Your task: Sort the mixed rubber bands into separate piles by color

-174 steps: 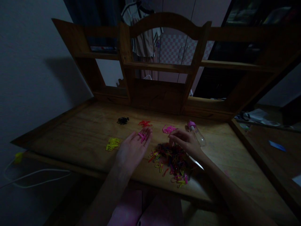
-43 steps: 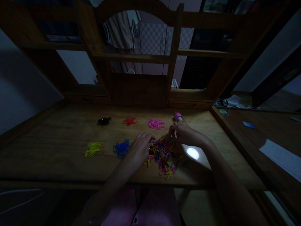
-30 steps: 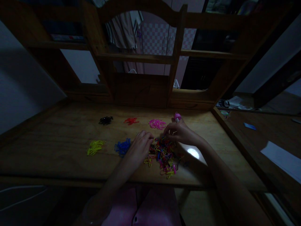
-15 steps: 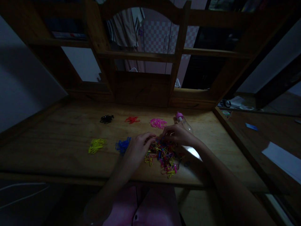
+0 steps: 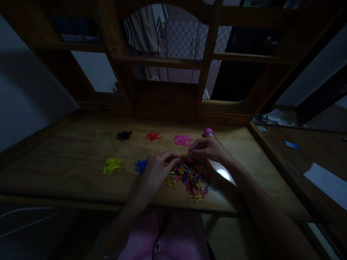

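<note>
A mixed heap of coloured rubber bands [image 5: 192,177] lies on the wooden desk in front of me. Over its upper left edge, my left hand [image 5: 158,168] is closed in a pinch, with a small reddish rubber band [image 5: 179,156] at the fingertips. My right hand [image 5: 210,148] pinches above the heap's far side, a bit of blue rubber band [image 5: 191,150] showing at its fingertips. Blue rubber bands [image 5: 141,166] lie partly hidden behind my left hand. Separate piles hold yellow bands [image 5: 112,165], black bands [image 5: 124,135], red bands [image 5: 153,136] and pink bands [image 5: 183,140].
Behind my right hand lies a clear bottle with a pink cap [image 5: 208,131], mostly covered. A wooden shelf unit [image 5: 165,101] rises along the desk's back. On the right-hand surface are a white sheet [image 5: 326,184] and a small blue packet [image 5: 292,145].
My right hand has shifted slightly up and right, covering more of the bottle. Blue now shows at its fingertips and red at my left fingertips. The camera view has shifted slightly.
</note>
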{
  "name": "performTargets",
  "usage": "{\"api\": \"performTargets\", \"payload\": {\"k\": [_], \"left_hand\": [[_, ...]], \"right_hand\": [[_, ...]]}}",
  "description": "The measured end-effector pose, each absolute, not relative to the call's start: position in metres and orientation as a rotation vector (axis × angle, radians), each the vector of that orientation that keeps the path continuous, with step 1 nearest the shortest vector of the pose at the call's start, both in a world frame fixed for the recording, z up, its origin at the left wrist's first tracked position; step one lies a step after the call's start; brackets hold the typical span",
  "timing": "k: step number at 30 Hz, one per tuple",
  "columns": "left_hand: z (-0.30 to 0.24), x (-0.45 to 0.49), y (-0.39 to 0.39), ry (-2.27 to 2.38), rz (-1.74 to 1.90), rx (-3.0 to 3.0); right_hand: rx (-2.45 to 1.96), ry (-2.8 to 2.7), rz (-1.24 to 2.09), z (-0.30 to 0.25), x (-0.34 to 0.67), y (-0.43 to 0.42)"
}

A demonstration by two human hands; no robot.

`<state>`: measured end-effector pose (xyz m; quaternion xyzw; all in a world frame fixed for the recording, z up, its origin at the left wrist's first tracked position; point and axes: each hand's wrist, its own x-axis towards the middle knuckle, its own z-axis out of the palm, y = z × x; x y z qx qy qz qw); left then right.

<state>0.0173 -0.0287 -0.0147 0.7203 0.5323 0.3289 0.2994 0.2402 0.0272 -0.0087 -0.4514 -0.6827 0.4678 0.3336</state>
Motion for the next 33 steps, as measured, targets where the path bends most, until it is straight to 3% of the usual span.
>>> {"api": "performTargets", "payload": {"k": [8, 19, 33], "left_hand": [[-0.022, 0.016, -0.026, 1.358, 0.906, 1.808], [-0.027, 0.023, -0.002, 1.415, 0.801, 2.273], [-0.021, 0.025, 0.001, 1.214, 0.656, 2.297]], "right_hand": [[-1.192, -1.711, 1.358, -0.013, 0.242, 0.026], [-1.217, -1.694, 1.339, -0.022, 0.248, 0.032], [-1.199, -1.705, 1.375, -0.017, 0.246, 0.03]]}}
